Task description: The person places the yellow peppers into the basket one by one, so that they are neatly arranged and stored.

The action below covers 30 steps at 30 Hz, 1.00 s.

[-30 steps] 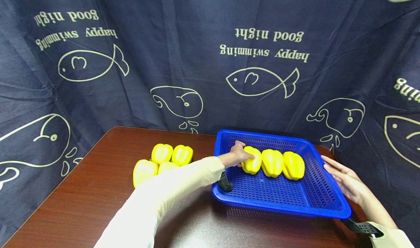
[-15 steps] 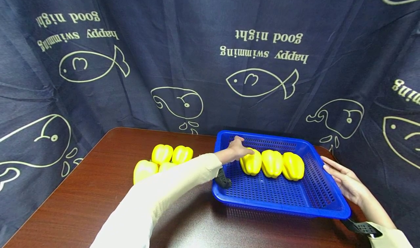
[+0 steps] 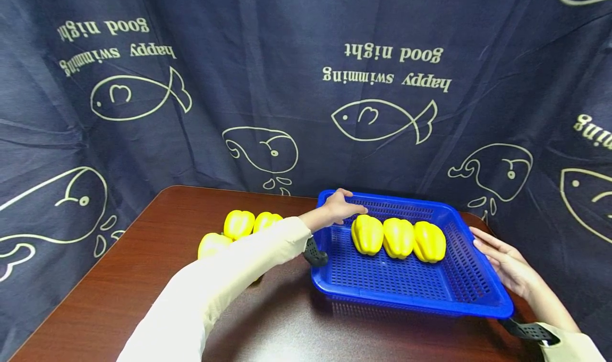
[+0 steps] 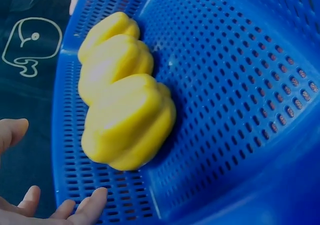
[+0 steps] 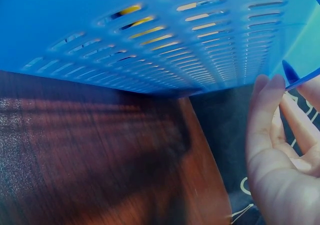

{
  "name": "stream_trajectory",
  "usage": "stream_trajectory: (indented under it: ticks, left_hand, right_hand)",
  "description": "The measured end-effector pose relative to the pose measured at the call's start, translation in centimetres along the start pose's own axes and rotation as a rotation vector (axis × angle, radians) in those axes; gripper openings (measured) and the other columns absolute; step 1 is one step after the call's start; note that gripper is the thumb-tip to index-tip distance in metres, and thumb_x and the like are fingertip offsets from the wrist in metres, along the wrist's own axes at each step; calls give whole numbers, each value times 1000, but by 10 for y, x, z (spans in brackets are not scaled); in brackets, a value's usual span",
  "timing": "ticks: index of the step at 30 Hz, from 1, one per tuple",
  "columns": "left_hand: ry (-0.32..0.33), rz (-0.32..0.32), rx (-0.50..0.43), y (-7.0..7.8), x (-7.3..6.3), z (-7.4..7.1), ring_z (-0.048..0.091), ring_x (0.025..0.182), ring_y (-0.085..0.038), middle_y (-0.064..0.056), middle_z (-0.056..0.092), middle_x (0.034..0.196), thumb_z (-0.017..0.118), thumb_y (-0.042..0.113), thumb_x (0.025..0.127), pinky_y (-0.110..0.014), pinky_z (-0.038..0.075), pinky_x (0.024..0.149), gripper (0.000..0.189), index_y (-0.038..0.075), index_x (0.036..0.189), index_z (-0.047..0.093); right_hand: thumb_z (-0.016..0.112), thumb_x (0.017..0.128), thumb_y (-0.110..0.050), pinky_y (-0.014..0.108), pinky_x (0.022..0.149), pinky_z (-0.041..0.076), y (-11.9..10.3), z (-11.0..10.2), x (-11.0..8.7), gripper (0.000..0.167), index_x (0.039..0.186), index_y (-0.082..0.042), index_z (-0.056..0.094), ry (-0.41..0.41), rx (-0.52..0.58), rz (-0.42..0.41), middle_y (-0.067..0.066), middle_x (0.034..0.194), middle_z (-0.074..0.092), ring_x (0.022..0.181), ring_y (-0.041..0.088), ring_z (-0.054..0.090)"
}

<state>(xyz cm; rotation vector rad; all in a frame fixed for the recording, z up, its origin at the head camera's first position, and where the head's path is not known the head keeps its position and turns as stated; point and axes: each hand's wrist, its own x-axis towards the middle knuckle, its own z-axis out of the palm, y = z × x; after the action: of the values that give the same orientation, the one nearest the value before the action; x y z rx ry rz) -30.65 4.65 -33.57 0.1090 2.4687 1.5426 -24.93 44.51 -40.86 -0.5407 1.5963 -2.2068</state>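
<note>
Three yellow bell peppers [image 3: 399, 238] sit side by side in a row in the blue plastic basket [image 3: 382, 298], toward its back wall. My left hand [image 3: 338, 208] is over the basket's back left corner with fingers spread, just left of the nearest pepper. In the left wrist view a gap separates the fingers [image 4: 91, 205] from that bell pepper [image 4: 130, 122]. At the right end, my right hand [image 3: 509, 266] holds the basket's rim. The right wrist view has the rim between digits of my right hand [image 5: 280, 155].
More yellow bell peppers [image 3: 239, 224] stand in a group on the brown table [image 3: 124, 277], partly hidden by my left sleeve [image 3: 229, 277]. A dark blue curtain [image 3: 268, 75] with fish drawings hangs right behind the table's back edge.
My left hand has let go of the leftmost pepper in the basket and moved up and left, away from it. The peppers, basket and right hand stay in place.
</note>
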Motion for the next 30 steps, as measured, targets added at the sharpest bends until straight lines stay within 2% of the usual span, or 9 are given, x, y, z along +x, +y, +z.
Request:
stream_trajectory:
  ticks: [5,11,14,21,30]
  left_hand:
    - [-2,1,-27,5,-3,-8,56,119,-33,-18,50,136,74,25,82,-46,55,88,63,8,135,44]
    - [0,24,-84,9,-12,-15,61,114,-30,-15,64,120,75,21,82,-46,55,88,62,8,135,46]
    - [3,52,-112,9,-18,-21,62,111,-28,-14,66,116,76,22,81,-47,54,89,61,9,134,47]
    - [30,140,-135,3,-29,-35,62,105,-27,-19,57,125,75,24,81,-37,57,83,59,9,133,50]
    - [39,167,-216,-3,-46,-49,59,118,-32,-23,51,137,74,23,83,-44,53,92,58,9,134,49]
  right_hand:
    - [23,103,-1,25,81,57,1,-1,0,53,130,-29,60,6,-11,6,-8,120,68,102,12,68]
    - [24,103,-1,25,80,57,2,-2,2,53,129,-29,60,14,-14,6,-9,120,68,102,11,68]
    - [23,103,0,26,81,57,2,-2,3,53,130,-28,59,4,-2,-3,-7,120,68,103,12,68]
    - [25,104,-2,24,81,56,2,-1,4,51,129,-29,60,20,-19,0,-9,119,68,103,10,68]
    - [25,104,-2,25,82,56,2,-2,1,52,130,-29,60,0,-7,2,-9,120,68,104,11,67]
